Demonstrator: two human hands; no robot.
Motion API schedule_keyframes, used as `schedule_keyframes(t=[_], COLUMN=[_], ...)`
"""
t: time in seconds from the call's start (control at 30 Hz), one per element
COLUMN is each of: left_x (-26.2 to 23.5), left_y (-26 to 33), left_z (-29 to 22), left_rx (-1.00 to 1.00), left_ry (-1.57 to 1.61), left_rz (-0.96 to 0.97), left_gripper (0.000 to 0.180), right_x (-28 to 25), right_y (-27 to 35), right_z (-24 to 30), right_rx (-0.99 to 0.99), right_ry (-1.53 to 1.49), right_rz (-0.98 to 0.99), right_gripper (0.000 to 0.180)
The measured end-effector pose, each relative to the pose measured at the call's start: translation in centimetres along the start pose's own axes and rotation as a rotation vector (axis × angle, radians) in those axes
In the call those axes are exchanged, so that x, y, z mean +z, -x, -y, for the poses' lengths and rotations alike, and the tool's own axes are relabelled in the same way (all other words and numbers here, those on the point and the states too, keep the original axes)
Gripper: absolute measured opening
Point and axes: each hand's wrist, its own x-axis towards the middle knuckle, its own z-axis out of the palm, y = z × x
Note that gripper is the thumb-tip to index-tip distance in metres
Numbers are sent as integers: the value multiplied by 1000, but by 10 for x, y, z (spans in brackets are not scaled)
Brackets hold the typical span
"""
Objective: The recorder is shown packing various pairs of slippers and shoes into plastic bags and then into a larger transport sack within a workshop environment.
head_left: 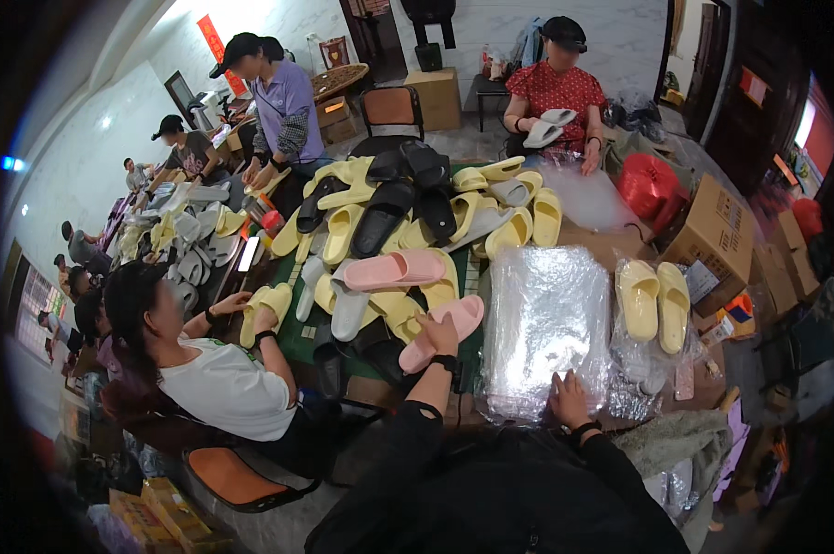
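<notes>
A pink slipper [443, 330] is gripped at its near end by the closed fingers of the left hand [440, 332], its long axis running up and rightward, left of the stack of clear bags [546, 323] on which the right hand [569, 399] is laid flat, holding nothing.

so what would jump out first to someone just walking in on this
The heap of yellow, black, grey and pink slippers across the table's middle. The left hand grips a pink slipper at its near edge, while the right hand rests on a shiny stack of clear plastic bags.
</notes>
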Motion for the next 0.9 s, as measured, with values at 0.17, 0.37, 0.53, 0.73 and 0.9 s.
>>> schedule_keyframes(t=[0.17,0.37,0.53,0.73,0.9], left_x=[1,-3,-31,-23,-28], left_y=[-19,-57,-105,-85,-83], left_z=[-21,-45,-11,-10,31], left_rx=[296,342,280,236,320], left_ry=[20,-110,-141,-156,-494], left_rz=[-30,43,160,344,311], left_gripper=[78,90,93,62,44], right_x=[2,-9,-6,-3,-5], right_y=[-8,-10,-9,-3,-6], right_z=[-2,-1,5,-8,4], right_rx=[-73,-49,-52,-26,-30], right_ry=[-10,18,15,-17,27], right_rz=[-39,56,88,86,130], right_gripper=[60,66,67,67,67])
